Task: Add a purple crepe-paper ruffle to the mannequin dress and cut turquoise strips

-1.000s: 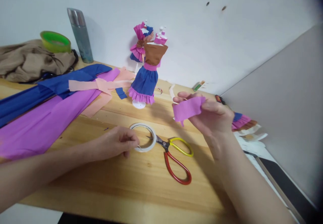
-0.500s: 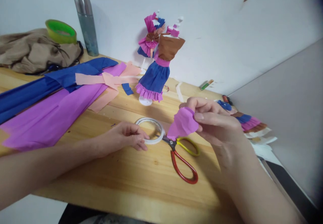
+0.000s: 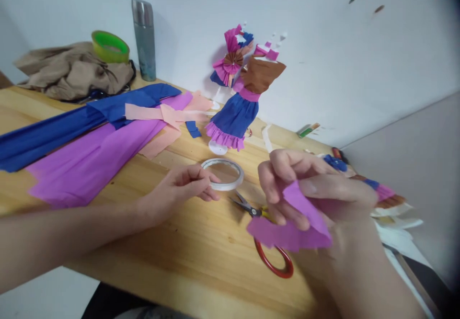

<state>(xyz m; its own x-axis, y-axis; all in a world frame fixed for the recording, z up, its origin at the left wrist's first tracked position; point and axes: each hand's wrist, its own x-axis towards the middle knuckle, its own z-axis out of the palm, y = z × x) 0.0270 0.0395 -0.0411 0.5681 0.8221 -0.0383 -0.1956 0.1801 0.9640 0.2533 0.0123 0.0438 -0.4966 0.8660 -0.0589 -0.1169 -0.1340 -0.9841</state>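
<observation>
Two hands work with paper and tape on our wooden table [image 3: 151,256].

Our right hand [image 3: 309,189] pinches a pink paper piece [image 3: 287,230] above the scissors [image 3: 268,242], near the front edge. Our left hand [image 3: 179,189] grips the near side of the white tape ring [image 3: 223,174], which lies on the table just behind the scissors. Long sheets of blue paper [image 3: 72,125] and pink paper [image 3: 93,158] lie across the left side, with peach strips [image 3: 161,118] on top. We see a small paper dress [image 3: 239,110] standing by the white wall [image 3: 323,46]. Farther back sit a metal bottle [image 3: 143,39], a brown cloth [image 3: 72,72] and a green roll [image 3: 109,46] on it. On the right, a grey wall [image 3: 413,156] meets the table.
</observation>
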